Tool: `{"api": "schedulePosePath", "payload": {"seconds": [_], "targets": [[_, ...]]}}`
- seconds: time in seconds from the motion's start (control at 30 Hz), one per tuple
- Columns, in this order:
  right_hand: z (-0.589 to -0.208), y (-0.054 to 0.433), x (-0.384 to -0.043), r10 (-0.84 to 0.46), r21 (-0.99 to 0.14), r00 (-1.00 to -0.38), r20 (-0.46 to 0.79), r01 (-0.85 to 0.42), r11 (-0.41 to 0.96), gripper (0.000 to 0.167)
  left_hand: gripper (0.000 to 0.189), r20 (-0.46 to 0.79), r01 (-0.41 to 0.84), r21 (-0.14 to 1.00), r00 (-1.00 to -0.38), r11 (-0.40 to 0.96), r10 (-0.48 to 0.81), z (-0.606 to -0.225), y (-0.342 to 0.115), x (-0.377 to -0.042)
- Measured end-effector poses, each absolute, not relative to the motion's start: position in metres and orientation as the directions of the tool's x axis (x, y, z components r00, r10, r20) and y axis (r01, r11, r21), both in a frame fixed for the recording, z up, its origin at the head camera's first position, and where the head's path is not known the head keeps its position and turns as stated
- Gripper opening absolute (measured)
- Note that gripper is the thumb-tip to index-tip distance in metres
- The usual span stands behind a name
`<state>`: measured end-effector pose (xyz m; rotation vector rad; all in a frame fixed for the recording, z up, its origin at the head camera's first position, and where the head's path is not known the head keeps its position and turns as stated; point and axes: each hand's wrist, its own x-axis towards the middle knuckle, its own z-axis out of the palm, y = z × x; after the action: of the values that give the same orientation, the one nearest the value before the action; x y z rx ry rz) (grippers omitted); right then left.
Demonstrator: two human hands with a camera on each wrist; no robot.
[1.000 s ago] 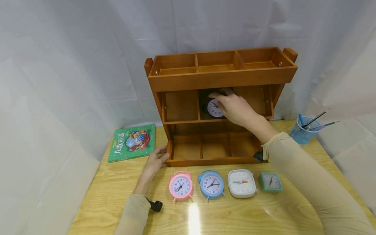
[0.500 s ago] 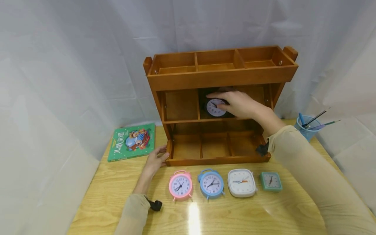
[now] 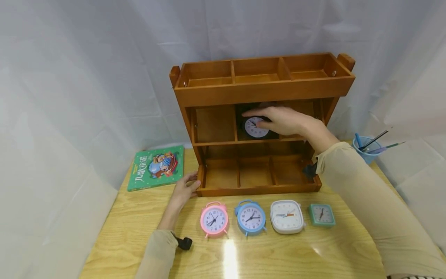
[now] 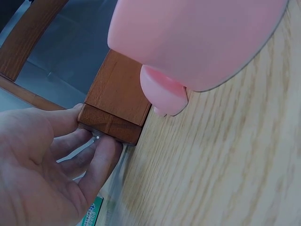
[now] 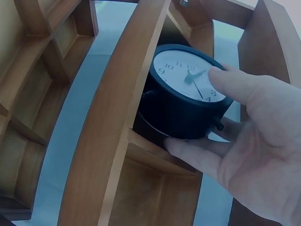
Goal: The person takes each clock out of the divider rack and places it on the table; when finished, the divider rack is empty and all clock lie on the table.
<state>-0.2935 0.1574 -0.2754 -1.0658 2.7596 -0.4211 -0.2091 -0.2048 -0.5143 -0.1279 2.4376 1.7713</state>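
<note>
My right hand (image 3: 286, 119) holds a black round alarm clock (image 3: 255, 128) in the middle compartment of the middle tier of a brown wooden shelf (image 3: 263, 93). In the right wrist view the thumb lies on the edge of the white face, and the fingers reach around the clock's dark body (image 5: 183, 115). Down at the shelf's lower left corner, my left hand (image 3: 184, 189) grips the wooden end (image 4: 110, 125) between thumb and fingers. In front of the shelf lie a pink alarm clock (image 3: 214, 221), a blue alarm clock (image 3: 251, 219), a white clock (image 3: 287, 217) and a small green clock (image 3: 322, 215).
A green book (image 3: 156, 168) lies left of the shelf on the wooden table (image 3: 195, 259). At the right stands a blue mesh cup (image 3: 368, 153) with pens and brushes. White curtains (image 3: 104, 77) enclose the table at the back and sides.
My right wrist and forearm have swung to the right, while the fingers stay at the black alarm clock inside the compartment. The left hand has kept its place on the shelf corner.
</note>
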Motion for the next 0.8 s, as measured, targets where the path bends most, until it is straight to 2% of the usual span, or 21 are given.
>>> {"api": "schedulePosePath", "payload": {"seconds": [0.37,0.8], "targets": [[-0.273,0.156,-0.293,-0.703,-0.369,-0.709,-0.057,-0.639,0.675,0.055,0.052,-0.153,-0.141,0.942,-0.988,0.305,0.016,-0.515,-0.205,-0.208],[-0.284,0.162,-0.293,-0.672,-0.487,-0.74,-0.016,-0.581,0.652,0.055,0.052,-0.149,-0.141,0.945,-0.989,0.295,0.005,-0.518,-0.203,-0.209]]}}
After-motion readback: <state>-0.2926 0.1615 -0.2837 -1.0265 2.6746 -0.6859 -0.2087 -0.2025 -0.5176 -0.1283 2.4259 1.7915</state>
